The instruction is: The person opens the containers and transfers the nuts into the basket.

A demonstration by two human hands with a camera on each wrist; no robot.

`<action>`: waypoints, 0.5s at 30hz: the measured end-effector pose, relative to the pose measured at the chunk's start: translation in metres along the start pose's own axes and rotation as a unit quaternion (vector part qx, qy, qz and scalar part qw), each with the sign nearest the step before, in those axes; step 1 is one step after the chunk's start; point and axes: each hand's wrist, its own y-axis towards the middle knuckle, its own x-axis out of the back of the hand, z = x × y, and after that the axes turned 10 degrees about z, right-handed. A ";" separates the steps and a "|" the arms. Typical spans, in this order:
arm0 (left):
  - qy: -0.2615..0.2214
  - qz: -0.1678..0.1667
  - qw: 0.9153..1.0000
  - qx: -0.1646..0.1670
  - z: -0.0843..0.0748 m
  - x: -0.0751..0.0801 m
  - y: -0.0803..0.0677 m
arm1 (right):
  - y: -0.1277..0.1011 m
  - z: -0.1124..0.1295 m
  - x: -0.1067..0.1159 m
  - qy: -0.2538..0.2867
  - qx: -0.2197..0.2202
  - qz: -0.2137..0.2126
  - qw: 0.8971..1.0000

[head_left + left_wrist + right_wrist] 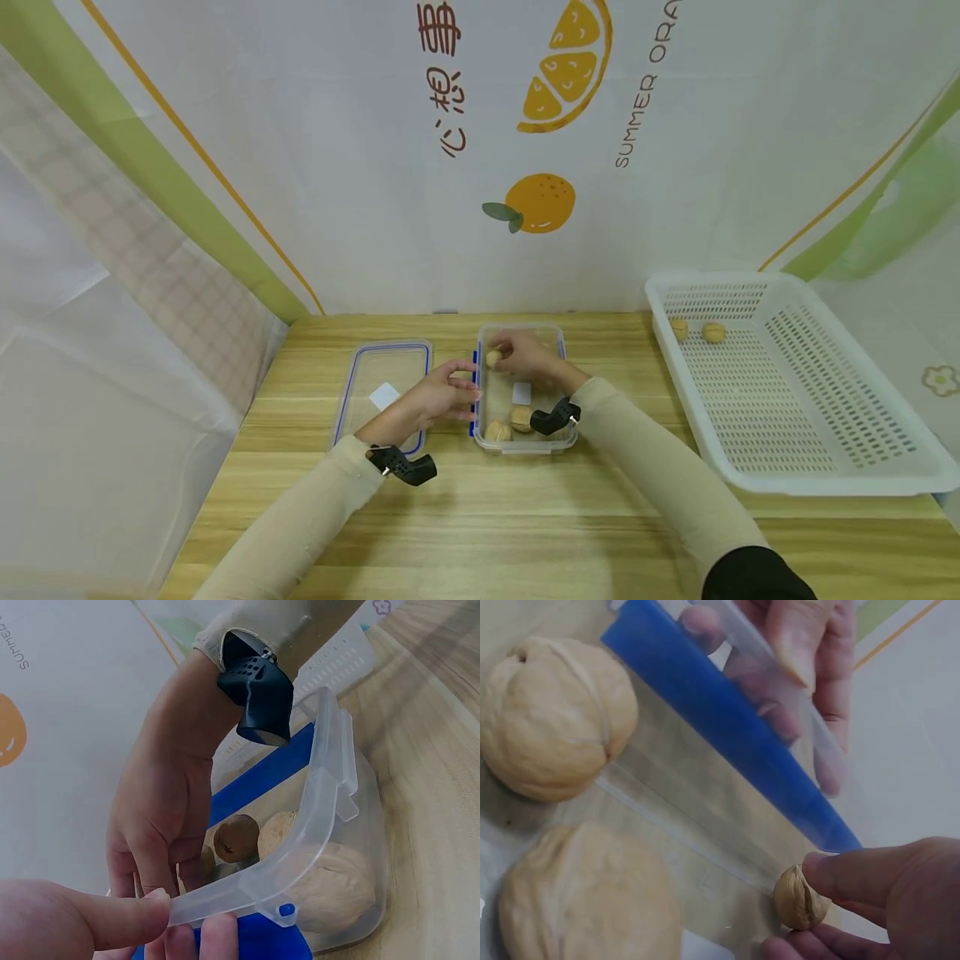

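A clear plastic container (pixel 525 447) with blue side latches stands on the table. My left hand (pixel 442 396) holds its left wall, thumb (pixel 127 919) at the rim and fingers on the outside. Inside the container, toward the far left corner, my right hand (pixel 527 357) pinches a small walnut (pixel 799 900) between thumb and fingers. Two larger walnuts, one at the near left (pixel 498 431) and one beside it (pixel 521 418), lie in the container's near end. A further brown walnut (pixel 236 838) shows behind them in the left wrist view.
Left of the container lies its clear lid (pixel 358 379) with a blue seal, partly behind my left wrist. A white perforated basket (pixel 825 483) stands on the right, with two walnuts (pixel 714 332) at its far left corner. A printed cloth (pixel 375 208) hangs behind the table.
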 end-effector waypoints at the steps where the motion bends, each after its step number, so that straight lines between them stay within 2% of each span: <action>1: -0.001 0.000 1.000 0.000 0.000 0.000 0.000 | 0.000 0.000 -0.002 0.011 0.000 -0.003 1.000; 7: 0.001 -0.001 1.000 -0.001 -0.001 0.000 -0.001 | 0.001 -0.002 -0.007 0.053 -0.004 -0.012 0.999; 15: 0.001 0.005 1.000 -0.001 0.000 0.000 -0.001 | 0.007 -0.006 -0.009 0.029 -0.005 -0.027 0.999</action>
